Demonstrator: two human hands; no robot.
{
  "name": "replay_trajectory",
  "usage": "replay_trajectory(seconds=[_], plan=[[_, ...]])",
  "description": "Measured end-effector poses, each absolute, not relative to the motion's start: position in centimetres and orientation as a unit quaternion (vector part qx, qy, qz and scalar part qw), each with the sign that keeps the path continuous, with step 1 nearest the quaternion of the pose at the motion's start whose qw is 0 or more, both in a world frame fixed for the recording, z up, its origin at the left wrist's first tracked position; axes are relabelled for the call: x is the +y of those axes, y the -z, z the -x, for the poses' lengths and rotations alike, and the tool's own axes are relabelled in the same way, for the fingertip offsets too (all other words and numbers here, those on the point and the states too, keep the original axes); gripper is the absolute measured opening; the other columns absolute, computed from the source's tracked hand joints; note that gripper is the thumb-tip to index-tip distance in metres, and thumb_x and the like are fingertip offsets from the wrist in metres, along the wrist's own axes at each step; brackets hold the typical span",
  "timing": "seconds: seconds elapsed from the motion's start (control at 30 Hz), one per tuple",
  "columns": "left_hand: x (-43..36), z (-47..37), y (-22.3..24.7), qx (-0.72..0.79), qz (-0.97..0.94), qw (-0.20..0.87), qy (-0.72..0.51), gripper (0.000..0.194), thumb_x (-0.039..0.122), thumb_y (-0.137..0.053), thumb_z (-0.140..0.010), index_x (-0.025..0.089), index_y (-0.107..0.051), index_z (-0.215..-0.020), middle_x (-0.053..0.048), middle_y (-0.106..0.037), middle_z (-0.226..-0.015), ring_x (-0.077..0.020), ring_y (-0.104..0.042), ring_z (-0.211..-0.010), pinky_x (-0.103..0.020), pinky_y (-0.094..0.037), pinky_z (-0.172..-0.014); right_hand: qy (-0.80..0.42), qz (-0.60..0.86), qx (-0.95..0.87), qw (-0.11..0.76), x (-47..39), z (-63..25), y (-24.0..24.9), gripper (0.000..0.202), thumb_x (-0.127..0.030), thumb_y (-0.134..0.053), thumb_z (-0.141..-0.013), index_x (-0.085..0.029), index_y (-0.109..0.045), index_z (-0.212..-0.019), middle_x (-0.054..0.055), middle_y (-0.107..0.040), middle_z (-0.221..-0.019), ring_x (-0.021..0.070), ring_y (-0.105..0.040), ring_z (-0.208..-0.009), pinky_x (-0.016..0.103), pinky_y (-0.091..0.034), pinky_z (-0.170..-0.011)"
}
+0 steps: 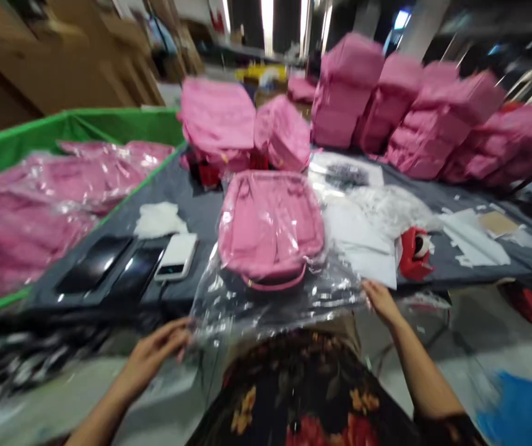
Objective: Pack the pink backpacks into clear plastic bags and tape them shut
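Note:
A pink backpack (272, 223) lies inside a clear plastic bag (266, 313) on the dark table, its top handle toward me. The bag's open-looking near edge hangs over the table's front. My left hand (161, 347) pinches the bag's near left corner. At the near right corner, my right hand (379, 300) has its fingers closed on the same plastic. Both arms are spread wide, so the film is stretched between them.
A green-lined bin (121, 124) of bagged pink backpacks (61, 186) stands left. Stacked pink backpacks (349, 93) line the back. A white scale-like device (176, 257), white sheets (363, 238), crumpled plastic (386, 207) and a red tape dispenser (415, 253) lie on the table.

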State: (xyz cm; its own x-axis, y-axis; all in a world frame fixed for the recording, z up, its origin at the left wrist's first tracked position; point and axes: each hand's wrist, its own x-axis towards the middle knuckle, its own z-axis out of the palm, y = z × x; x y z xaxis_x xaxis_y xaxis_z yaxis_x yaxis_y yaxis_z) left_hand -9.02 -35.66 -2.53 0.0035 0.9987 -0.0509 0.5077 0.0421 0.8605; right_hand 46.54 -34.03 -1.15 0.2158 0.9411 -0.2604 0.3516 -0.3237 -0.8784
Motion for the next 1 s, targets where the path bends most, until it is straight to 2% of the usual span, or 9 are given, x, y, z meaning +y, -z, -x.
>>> replay_trajectory(seconds=[0.1, 0.2, 0.27, 0.3, 0.4, 0.53, 0.7, 0.87, 1.0], plan=[[-34.8, 10.7, 5.2, 0.646, -0.639, 0.254, -0.331, 0.092, 0.092, -0.05, -0.077, 0.016, -0.063, -0.128, -0.015, -0.076, -0.102, -0.0315, -0.074, -0.091, -0.048, -0.058, -0.086, -0.234, 0.716, -0.526, 0.394, -34.1, -47.8, 1.9, 0.076, -0.078, -0.055, -0.082, -0.012, -0.058, -0.118, 0.011, -0.068, -0.086, 0.0179, -0.062, -0.061, 0.031, -0.052, -0.053], [-33.6, 11.7, 6.7, 0.568, -0.769, 0.011, -0.293, 0.053, 0.062, -0.059, -0.094, 0.023, -0.066, -0.13, -0.013, -0.065, -0.138, -0.0334, -0.062, -0.128, -0.054, -0.044, -0.109, -0.015, 0.653, -0.684, 0.326, -35.0, -48.5, 2.3, 0.054, -0.053, -0.065, -0.091, -0.015, -0.063, -0.13, 0.019, -0.067, -0.123, 0.0249, -0.067, -0.11, 0.042, -0.057, -0.095], [-33.3, 11.9, 6.8, 0.473, -0.845, -0.035, -0.249, 0.026, 0.037, -0.057, -0.1, 0.032, -0.073, -0.12, -0.003, -0.068, -0.135, -0.0265, -0.061, -0.131, -0.048, -0.04, -0.114, 0.028, 0.58, -0.768, 0.272, -35.3, -48.4, 2.0, 0.036, -0.042, -0.066, -0.094, -0.02, -0.07, -0.122, 0.015, -0.067, -0.127, 0.0236, -0.063, -0.123, 0.043, -0.052, -0.108], [-33.3, 11.9, 6.6, 0.439, -0.868, -0.016, -0.23, 0.028, 0.029, -0.052, -0.102, 0.036, -0.074, -0.118, 0.0, -0.07, -0.131, -0.023, -0.061, -0.13, -0.044, -0.039, -0.115, 0.026, 0.548, -0.794, 0.26, -35.4, -48.3, 1.8, 0.028, -0.039, -0.064, -0.096, -0.023, -0.073, -0.117, 0.013, -0.069, -0.123, 0.022, -0.064, -0.122, 0.043, -0.051, -0.11], [-33.5, 11.1, 5.8, 0.41, -0.877, 0.108, -0.227, 0.039, 0.026, -0.04, -0.106, 0.034, -0.073, -0.124, 0.0, -0.07, -0.131, -0.0195, -0.063, -0.128, -0.04, -0.039, -0.117, -0.049, 0.506, -0.807, 0.3, -35.6, -47.6, 0.8, 0.025, -0.035, -0.054, -0.102, -0.024, -0.076, -0.106, 0.009, -0.074, -0.112, 0.0188, -0.069, -0.113, 0.041, -0.055, -0.104], [-33.6, 9.1, 4.3, 0.469, -0.772, 0.215, -0.371, 0.035, 0.04, -0.047, -0.103, 0.024, -0.076, -0.113, -0.005, -0.076, -0.114, -0.0203, -0.072, -0.107, -0.035, -0.052, -0.104, -0.198, 0.566, -0.664, 0.447, -35.3, -45.6, 0.2, 0.032, -0.04, -0.051, -0.102, -0.018, -0.075, -0.103, 0.011, -0.074, -0.11, 0.0207, -0.07, -0.106, 0.04, -0.055, -0.099], [-32.9, 6.1, 2.4, 0.553, -0.622, 0.28, -0.478, 0.046, 0.057, -0.052, -0.098, 0.019, -0.078, -0.091, -0.009, -0.076, -0.102, -0.0244, -0.07, -0.106, -0.037, -0.055, -0.1, -0.134, 0.589, -0.421, 0.677, -31.5, -40.7, 0.8, 0.042, -0.057, -0.047, -0.095, -0.019, -0.054, -0.082, 0.009, -0.066, -0.084, 0.0193, -0.066, -0.081, 0.037, -0.056, -0.082], [-30.2, 4.9, 2.9, 0.648, -0.439, 0.35, -0.515, 0.057, 0.07, -0.056, -0.086, 0.016, -0.072, -0.083, -0.005, -0.065, -0.062, -0.0192, -0.062, -0.056, -0.031, -0.054, -0.056, -0.129, 0.688, -0.397, 0.593, -27.5, -39.4, 1.5, 0.057, -0.076, -0.043, -0.09, -0.02, -0.049, -0.085, -0.005, -0.04, -0.053, 0.0125, -0.04, -0.045, 0.027, -0.038, -0.049], [-28.4, 4.2, 3.4, 0.674, -0.425, 0.34, -0.499, 0.06, 0.067, -0.056, -0.084, 0.013, -0.071, -0.104, -0.006, -0.068, -0.07, -0.0182, -0.06, -0.054, -0.032, -0.051, -0.058, -0.216, 0.71, -0.396, 0.54, -27.0, -40.4, 1.7, 0.067, -0.085, -0.045, -0.081, -0.019, -0.049, -0.091, -0.007, -0.038, -0.051, 0.0116, -0.037, -0.041, 0.026, -0.031, -0.042]])
